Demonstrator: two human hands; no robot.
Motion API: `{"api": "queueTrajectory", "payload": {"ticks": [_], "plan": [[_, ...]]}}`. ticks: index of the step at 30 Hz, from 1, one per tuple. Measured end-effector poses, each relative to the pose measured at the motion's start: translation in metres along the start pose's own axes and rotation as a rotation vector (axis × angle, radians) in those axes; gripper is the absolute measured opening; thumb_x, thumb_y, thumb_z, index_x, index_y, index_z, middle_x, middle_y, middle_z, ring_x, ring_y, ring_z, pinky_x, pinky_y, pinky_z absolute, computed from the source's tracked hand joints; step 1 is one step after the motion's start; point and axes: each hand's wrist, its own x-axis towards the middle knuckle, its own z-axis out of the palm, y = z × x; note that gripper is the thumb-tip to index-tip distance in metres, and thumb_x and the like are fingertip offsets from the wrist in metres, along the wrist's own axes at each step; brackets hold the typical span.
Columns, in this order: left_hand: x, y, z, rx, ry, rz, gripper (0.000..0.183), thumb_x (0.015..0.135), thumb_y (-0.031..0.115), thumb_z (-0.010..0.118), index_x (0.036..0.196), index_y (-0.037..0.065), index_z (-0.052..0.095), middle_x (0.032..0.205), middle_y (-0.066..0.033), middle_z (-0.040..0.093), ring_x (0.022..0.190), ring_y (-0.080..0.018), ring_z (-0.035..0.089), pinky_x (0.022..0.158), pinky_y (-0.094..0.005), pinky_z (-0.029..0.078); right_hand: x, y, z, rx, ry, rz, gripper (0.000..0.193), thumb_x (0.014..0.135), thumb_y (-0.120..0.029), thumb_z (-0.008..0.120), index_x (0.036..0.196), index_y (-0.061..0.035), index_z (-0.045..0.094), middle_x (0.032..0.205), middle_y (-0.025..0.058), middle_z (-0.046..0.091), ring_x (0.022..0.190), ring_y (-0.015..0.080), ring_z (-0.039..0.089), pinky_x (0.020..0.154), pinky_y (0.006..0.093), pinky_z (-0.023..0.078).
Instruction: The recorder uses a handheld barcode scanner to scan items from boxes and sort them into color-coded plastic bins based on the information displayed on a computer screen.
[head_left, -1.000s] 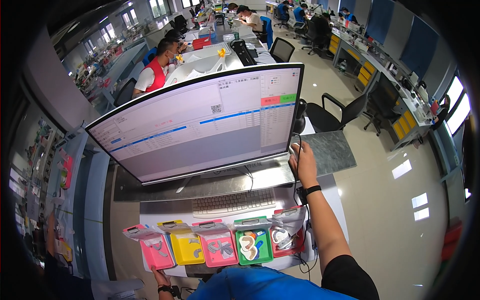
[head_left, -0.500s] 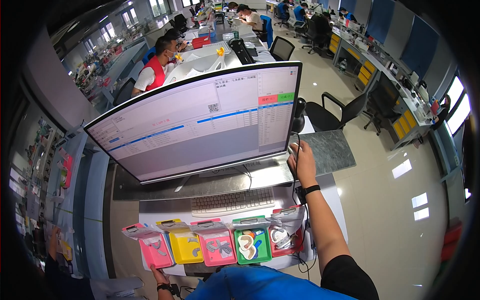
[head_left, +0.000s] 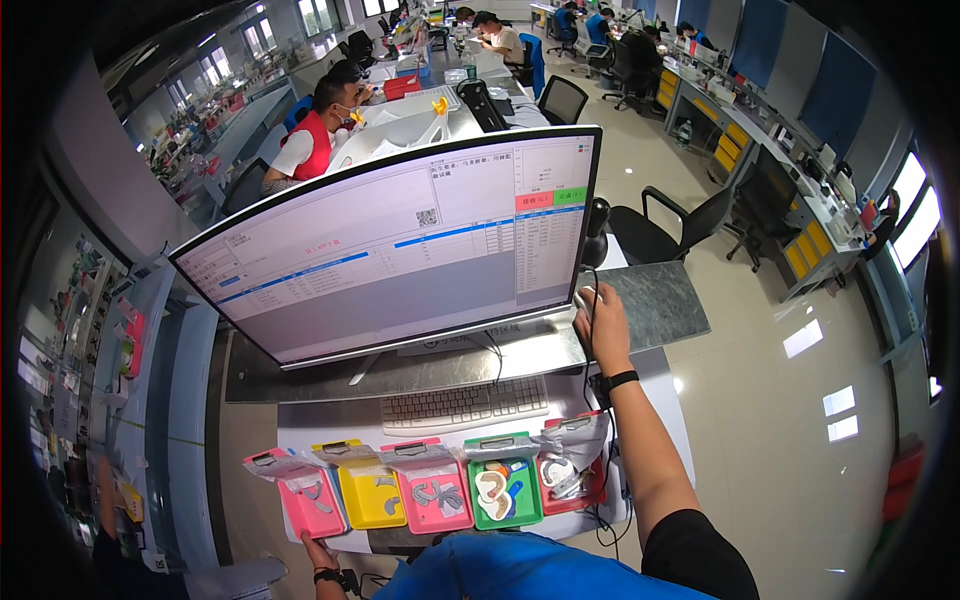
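Note:
My right hand (head_left: 603,325) is closed over a pale computer mouse (head_left: 586,297) on the grey shelf, beside the monitor's right edge. My left hand (head_left: 318,553) grips the near edge of the leftmost pink tray (head_left: 325,522); some of its fingers are hidden. To the right stand a yellow tray (head_left: 368,512), a second pink tray (head_left: 440,518), a green tray (head_left: 530,508) and a red tray (head_left: 597,480). Grey curved pieces lie in the left trays. The green one holds dental casts (head_left: 492,490) and blue pieces. Papers are clipped at the trays' backs.
A large monitor (head_left: 400,280) displaying a table stands on the grey shelf (head_left: 660,300), above a white keyboard (head_left: 465,405). Black cables (head_left: 605,520) hang at the red tray's right. Beyond sit a person in a red vest (head_left: 318,145) and an office chair (head_left: 680,220).
The coloured buttons on the screen look slightly different. The person in the red vest has shifted a little. Both my hands stay in nearly the same place.

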Motion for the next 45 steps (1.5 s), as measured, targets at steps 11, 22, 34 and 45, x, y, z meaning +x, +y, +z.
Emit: {"api": "queueTrajectory", "payload": {"ticks": [11, 22, 34, 45], "plan": [[-0.0029, 0.0022, -0.0036, 0.026, -0.022, -0.05, 0.092, 0.093, 0.087, 0.04, 0.161, 0.026, 0.042, 0.17, -0.0018, 0.039, 0.156, -0.0282, 0.033, 0.119, -0.0719, 0.014, -0.0007, 0.0021, 0.0006, -0.037, 0.009, 0.004, 0.038, 0.087, -0.011, 0.074, 0.125, -0.0078, 0.071, 0.138, 0.0164, 0.06, 0.123, 0.039, 0.061, 0.103, 0.0464, 0.053], [-0.0016, 0.0026, -0.0039, -0.02, -0.154, 0.02, 0.099, 0.091, 0.09, 0.039, 0.166, 0.025, 0.035, 0.174, -0.0031, 0.032, 0.161, -0.0297, 0.024, 0.119, -0.0759, 0.011, -0.0008, 0.0046, 0.0015, -0.013, -0.017, 0.039, 0.039, 0.088, -0.011, 0.073, 0.126, -0.0063, 0.071, 0.14, 0.0185, 0.06, 0.128, 0.04, 0.059, 0.107, 0.0469, 0.052], [-0.0007, -0.0002, -0.0018, 0.031, -0.01, 0.015, 0.098, 0.091, 0.089, 0.04, 0.167, 0.026, 0.033, 0.176, -0.0007, 0.028, 0.163, -0.0259, 0.018, 0.119, -0.0793, 0.006, -0.0012, 0.0028, -0.0005, 0.002, 0.0, 0.018, 0.04, 0.087, -0.009, 0.073, 0.127, -0.0078, 0.07, 0.138, 0.0185, 0.059, 0.125, 0.0411, 0.059, 0.104, 0.0479, 0.052], [-0.0003, 0.0002, -0.0028, 0.054, 0.071, -0.04, 0.093, 0.092, 0.086, 0.044, 0.163, 0.027, 0.038, 0.172, 0.002, 0.034, 0.16, -0.0225, 0.023, 0.118, -0.0792, 0.012, -0.0021, 0.0036, 0.0, -0.03, -0.013, 0.004, 0.041, 0.086, -0.009, 0.074, 0.127, -0.0069, 0.07, 0.14, 0.0174, 0.059, 0.125, 0.0395, 0.059, 0.104, 0.0472, 0.053]]}}
